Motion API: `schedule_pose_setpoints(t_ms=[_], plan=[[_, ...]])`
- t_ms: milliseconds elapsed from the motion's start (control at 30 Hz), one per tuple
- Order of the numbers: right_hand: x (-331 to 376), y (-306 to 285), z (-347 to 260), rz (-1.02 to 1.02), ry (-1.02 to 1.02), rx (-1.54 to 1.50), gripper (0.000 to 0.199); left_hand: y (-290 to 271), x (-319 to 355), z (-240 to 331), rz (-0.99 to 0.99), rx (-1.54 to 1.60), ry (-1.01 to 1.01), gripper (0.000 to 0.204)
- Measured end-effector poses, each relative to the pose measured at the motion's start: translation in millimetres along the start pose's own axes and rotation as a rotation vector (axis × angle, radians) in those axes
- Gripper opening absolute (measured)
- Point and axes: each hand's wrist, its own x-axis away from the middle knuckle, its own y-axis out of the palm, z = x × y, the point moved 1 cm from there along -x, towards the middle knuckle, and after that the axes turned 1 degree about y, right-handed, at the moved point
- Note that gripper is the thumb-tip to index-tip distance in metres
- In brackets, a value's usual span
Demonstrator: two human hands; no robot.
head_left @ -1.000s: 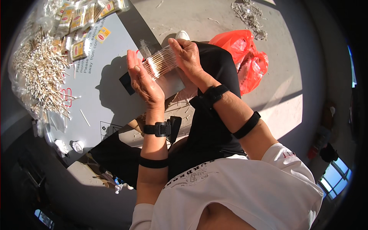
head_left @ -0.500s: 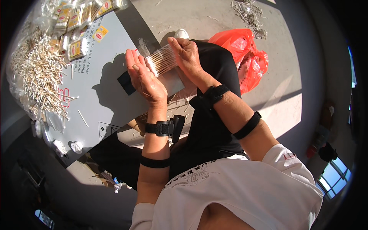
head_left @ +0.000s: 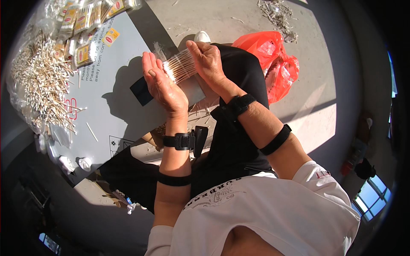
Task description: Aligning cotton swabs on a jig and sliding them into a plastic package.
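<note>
Between my hands is a flat row of cotton swabs (head_left: 181,67), which seems to sit in a clear plastic sleeve. My right hand (head_left: 208,64) is closed on its right end, thumb up along the edge. On the other side, my left hand (head_left: 165,90) is held flat with fingers stretched out, its palm against or very near the white tips at the left end. Whether the palm touches them I cannot tell. A crumpled piece of clear plastic (head_left: 159,50) lies just beyond the swabs.
A big heap of loose swabs (head_left: 40,81) covers the left of the grey board (head_left: 102,85). Filled swab packs (head_left: 84,54) with yellow labels lie behind it, beside a loose yellow label (head_left: 111,37). A red plastic bag (head_left: 282,72) sits on the floor (head_left: 316,102) to the right.
My left hand has shifted slightly to the right, closer to my right hand, and the swab tips with it. My right hand keeps its hold almost unmoved.
</note>
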Motion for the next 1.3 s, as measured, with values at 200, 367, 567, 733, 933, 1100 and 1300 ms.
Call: schedule_pose_setpoints(t_ms=[200,367,567,733,933,1100,1300], plan=[[1.0,-1.3,-1.6,0.036,0.014,0.012,0.050,0.0,-0.4,0.7,-0.029,0.025,-0.012,0.069],[0.6,-4.7,-4.8,0.030,0.043,0.045,0.053,-8.2,-3.4,4.5,-0.028,0.077,-0.005,0.067],[1.5,-17.5,-12.5,0.160,0.044,0.160,0.051,-46.9,-7.0,29.9,0.027,-0.070,0.118,0.058],[-4.7,-26.2,-23.4,0.352,-0.382,0.570,0.048,-88.7,-5.6,48.5,0.105,-0.332,0.173,0.040],[13.9,-1.8,-58.0,0.033,-0.310,0.269,0.024,-138.0,3.8,66.9,0.213,-0.259,0.149,0.033],[44.0,67.4,-93.6,-0.541,-0.332,0.370,0.008,-191.7,-9.3,91.7,0.244,-1.173,0.381,0.019],[39.6,198.7,-121.1,-0.727,-0.415,0.362,0.019,-235.4,-17.6,102.6,0.225,-1.304,0.288,0.017]])
